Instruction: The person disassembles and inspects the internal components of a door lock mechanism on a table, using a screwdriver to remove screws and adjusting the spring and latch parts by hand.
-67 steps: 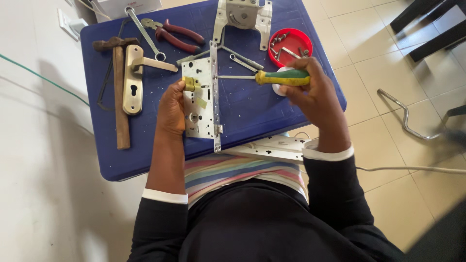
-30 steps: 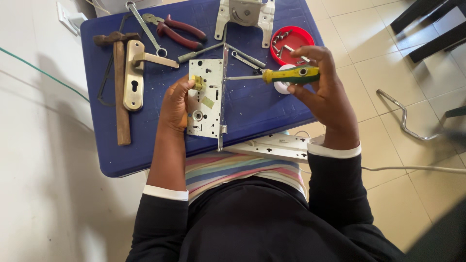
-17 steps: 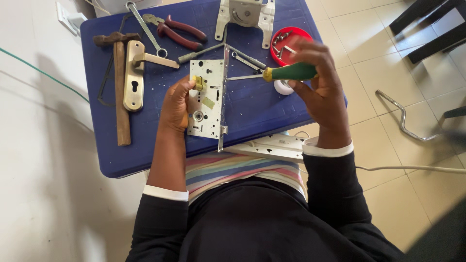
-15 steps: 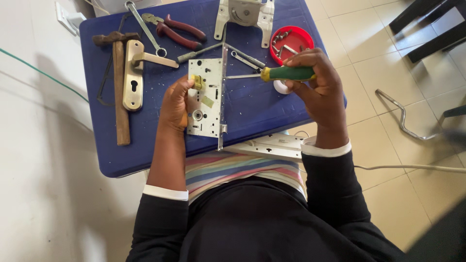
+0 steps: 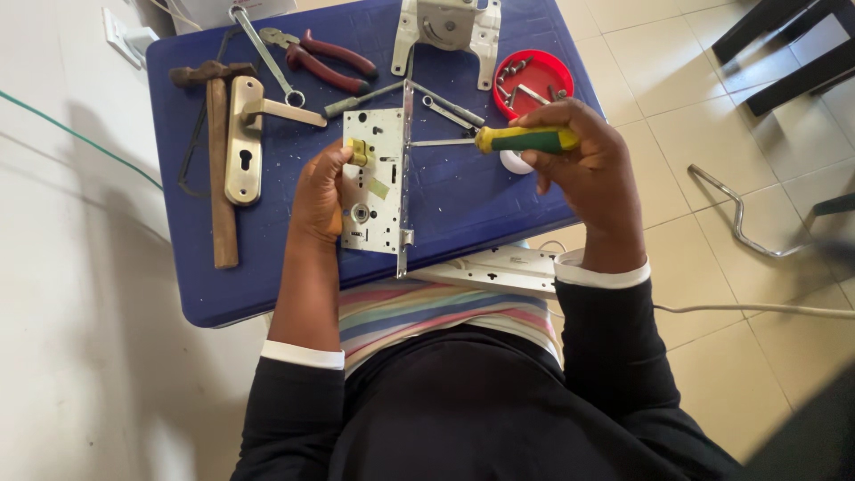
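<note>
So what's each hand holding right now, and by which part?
The left hand grips the metal lock case by its left edge. The right hand holds the screwdriver by its yellow and green handle.

The left hand (image 5: 319,194) grips a metal lock case (image 5: 374,183) while the right hand (image 5: 583,165) holds a yellow-green screwdriver (image 5: 508,140) against its edge.

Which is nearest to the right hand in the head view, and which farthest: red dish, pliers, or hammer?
From the right hand, holding the screwdriver:
1. Red dish, just beyond the fingers, on the table's right side.
2. Pliers, far side of the table, left of centre.
3. Hammer, along the table's left edge.
</note>
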